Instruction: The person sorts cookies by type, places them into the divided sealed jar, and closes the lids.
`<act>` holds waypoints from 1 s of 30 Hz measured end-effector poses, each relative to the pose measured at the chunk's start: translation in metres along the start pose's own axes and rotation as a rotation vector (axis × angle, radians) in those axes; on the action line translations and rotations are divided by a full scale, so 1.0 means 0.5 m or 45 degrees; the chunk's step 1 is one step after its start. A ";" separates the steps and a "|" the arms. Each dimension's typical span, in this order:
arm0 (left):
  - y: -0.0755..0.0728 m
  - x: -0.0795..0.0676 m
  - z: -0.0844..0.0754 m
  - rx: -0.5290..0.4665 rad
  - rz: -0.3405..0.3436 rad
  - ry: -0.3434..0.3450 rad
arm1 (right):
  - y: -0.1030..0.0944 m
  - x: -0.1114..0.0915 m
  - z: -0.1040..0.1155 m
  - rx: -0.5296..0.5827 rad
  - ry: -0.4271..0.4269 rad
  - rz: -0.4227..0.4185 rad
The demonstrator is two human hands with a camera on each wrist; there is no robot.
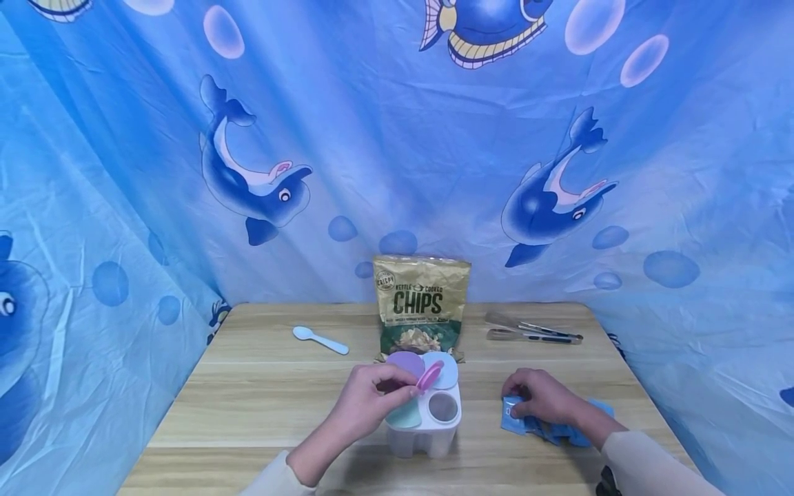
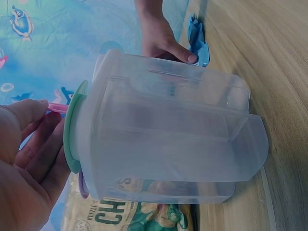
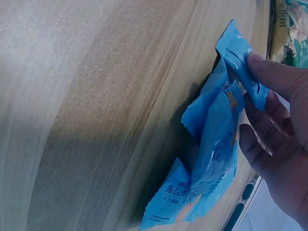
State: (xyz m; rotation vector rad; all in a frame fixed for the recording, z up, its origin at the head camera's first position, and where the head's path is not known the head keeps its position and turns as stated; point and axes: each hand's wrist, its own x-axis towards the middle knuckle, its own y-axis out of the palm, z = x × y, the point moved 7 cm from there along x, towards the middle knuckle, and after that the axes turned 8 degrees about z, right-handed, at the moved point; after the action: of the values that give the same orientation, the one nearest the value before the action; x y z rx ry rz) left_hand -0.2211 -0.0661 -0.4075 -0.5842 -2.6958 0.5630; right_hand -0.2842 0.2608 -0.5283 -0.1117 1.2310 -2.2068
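Note:
My left hand [image 1: 366,399] pinches a pink round lid [image 1: 430,376] between thumb and fingers, tilted above a white translucent container [image 1: 428,441]. Purple [image 1: 404,365], pale blue [image 1: 442,370] and mint green [image 1: 404,416] lids sit on its other compartments, while the front right opening [image 1: 443,408] is uncovered. To the right of the container, my right hand [image 1: 546,396] pinches one small blue packet [image 3: 240,62] at the edge of a pile. Several more blue packets [image 3: 211,139] lie on the table beneath and beside those fingers.
A chips bag [image 1: 424,303] stands behind the container. On the wooden table [image 1: 260,413], a pale blue spoon [image 1: 320,340] lies at the back left and metal tongs [image 1: 535,332] at the back right. A blue sea-print curtain [image 1: 397,138] hangs behind and along the sides.

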 end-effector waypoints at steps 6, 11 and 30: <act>0.000 -0.001 -0.001 0.000 -0.009 0.000 | -0.018 -0.007 0.018 0.073 -0.034 -0.019; 0.001 -0.001 0.001 0.008 -0.002 -0.005 | -0.054 -0.018 0.059 0.103 -0.122 -0.096; -0.001 -0.004 0.002 -0.001 -0.013 0.008 | -0.180 -0.062 0.305 0.097 -0.448 -0.326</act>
State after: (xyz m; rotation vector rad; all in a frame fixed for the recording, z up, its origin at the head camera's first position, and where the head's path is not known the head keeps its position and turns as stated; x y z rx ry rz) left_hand -0.2200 -0.0675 -0.4088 -0.5717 -2.6917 0.5561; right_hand -0.2473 0.1986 -0.3639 -0.6301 0.9788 -2.3171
